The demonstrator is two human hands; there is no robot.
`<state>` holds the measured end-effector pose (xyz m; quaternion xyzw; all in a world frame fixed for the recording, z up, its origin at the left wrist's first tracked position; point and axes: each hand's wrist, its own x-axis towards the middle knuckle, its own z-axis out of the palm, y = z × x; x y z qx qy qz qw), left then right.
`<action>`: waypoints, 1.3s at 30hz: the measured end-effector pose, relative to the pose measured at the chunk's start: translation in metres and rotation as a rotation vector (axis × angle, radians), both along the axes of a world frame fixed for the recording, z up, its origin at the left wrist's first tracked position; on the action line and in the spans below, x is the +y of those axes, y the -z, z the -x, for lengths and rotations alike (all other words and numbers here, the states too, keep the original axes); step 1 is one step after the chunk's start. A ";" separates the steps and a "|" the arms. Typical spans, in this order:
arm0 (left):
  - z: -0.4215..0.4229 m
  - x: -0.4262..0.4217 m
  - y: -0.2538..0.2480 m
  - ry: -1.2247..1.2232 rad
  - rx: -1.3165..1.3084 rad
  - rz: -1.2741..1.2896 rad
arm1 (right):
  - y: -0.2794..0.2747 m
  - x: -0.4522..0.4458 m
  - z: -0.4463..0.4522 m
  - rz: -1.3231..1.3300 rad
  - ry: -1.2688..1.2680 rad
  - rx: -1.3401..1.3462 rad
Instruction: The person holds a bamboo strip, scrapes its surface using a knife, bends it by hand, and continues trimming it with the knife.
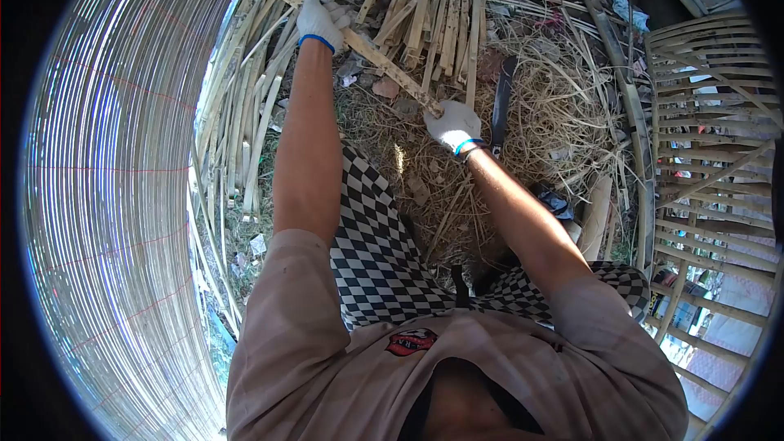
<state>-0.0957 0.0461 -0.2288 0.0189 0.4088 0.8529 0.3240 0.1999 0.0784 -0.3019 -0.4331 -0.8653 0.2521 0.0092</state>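
Note:
A long, flat bamboo strip (pixel 384 64) slants across the upper middle of the head view. My left hand (pixel 321 20), in a white knit glove with a blue cuff, is closed around it partway along. Beyond that hand the strip runs on to the upper left. Its lower right end sits in my right hand (pixel 454 125), gloved the same way and with fingers closed on it. Just right of my right hand lies a dark machete-like blade (pixel 505 98), apart from the strip. Some of my fingertips are hidden by the gloves' angle.
Several split bamboo strips (pixel 445 16) lie piled ahead, and more (pixel 253 114) lie at the left. Curly shavings (pixel 555 106) cover the ground. A slatted screen (pixel 122 196) stands left; a bamboo lattice (pixel 710 163) stands right. My checkered trouser legs (pixel 380 237) are below.

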 end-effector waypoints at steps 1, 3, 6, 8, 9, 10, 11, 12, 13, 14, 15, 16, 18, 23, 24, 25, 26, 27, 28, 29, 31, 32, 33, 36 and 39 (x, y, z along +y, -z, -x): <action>-0.005 -0.003 -0.006 0.021 -0.008 -0.035 | -0.011 -0.005 -0.001 -0.016 0.000 0.073; -0.021 0.002 -0.019 0.057 0.029 -0.080 | -0.014 0.005 0.025 -0.025 -0.057 0.192; -0.026 0.006 -0.028 0.123 0.062 -0.125 | -0.021 0.019 0.071 -0.024 -0.055 0.087; -0.023 0.005 -0.022 0.118 0.089 -0.119 | -0.020 0.017 0.072 -0.044 -0.042 0.054; -0.024 0.004 -0.023 0.124 0.091 -0.127 | -0.020 0.014 0.071 -0.055 -0.043 0.031; -0.026 0.005 -0.022 0.125 0.092 -0.136 | -0.020 0.013 0.072 -0.042 -0.004 0.034; -0.028 0.007 -0.022 0.130 0.093 -0.138 | -0.021 0.014 0.073 -0.033 -0.005 0.028; -0.028 0.010 -0.020 0.128 0.092 -0.110 | -0.018 0.015 0.072 -0.019 0.000 0.023; -0.028 0.012 -0.021 0.109 0.086 -0.092 | -0.018 0.018 0.072 -0.011 0.005 0.022; -0.029 0.014 -0.022 0.086 0.079 -0.079 | -0.016 0.019 0.075 -0.016 0.000 0.020; -0.030 0.015 -0.019 0.066 0.068 -0.061 | -0.008 0.019 0.077 -0.016 -0.002 0.014; -0.027 0.014 -0.010 0.061 0.045 -0.052 | -0.007 0.018 0.077 -0.020 -0.005 0.007; -0.019 0.006 -0.004 0.051 0.004 -0.033 | -0.009 0.012 0.077 -0.024 -0.015 -0.052; -0.035 0.005 -0.021 0.087 0.055 -0.051 | -0.020 0.013 0.067 -0.007 -0.012 0.014; -0.045 0.007 -0.031 0.047 0.086 -0.022 | -0.010 0.016 0.069 -0.068 -0.019 0.060; -0.051 0.010 -0.036 0.008 0.120 0.003 | -0.009 0.020 0.071 -0.086 -0.027 0.068; -0.056 0.009 -0.040 -0.002 0.131 0.008 | -0.007 0.020 0.071 -0.099 -0.035 0.073; -0.054 0.007 -0.038 0.014 0.118 0.000 | -0.013 0.016 0.069 -0.108 -0.037 0.077; -0.049 0.005 -0.038 0.036 0.106 -0.014 | -0.019 0.014 0.065 -0.119 -0.044 0.089; -0.045 0.004 -0.037 0.060 0.089 -0.029 | -0.024 0.011 0.059 -0.130 -0.049 0.096; -0.052 0.012 -0.046 0.075 0.115 -0.081 | -0.031 0.020 0.054 -0.137 -0.037 0.113; -0.064 0.015 -0.045 0.069 0.147 -0.093 | -0.028 0.022 0.050 -0.108 -0.016 0.113; -0.070 0.013 -0.051 0.070 0.196 -0.103 | -0.025 0.020 0.049 -0.078 0.012 0.130; -0.030 0.003 -0.011 0.216 0.090 -0.173 | -0.030 0.011 0.048 -0.088 -0.021 0.115; -0.007 -0.009 -0.038 0.219 0.198 -0.145 | -0.044 0.005 0.041 -0.099 -0.045 0.137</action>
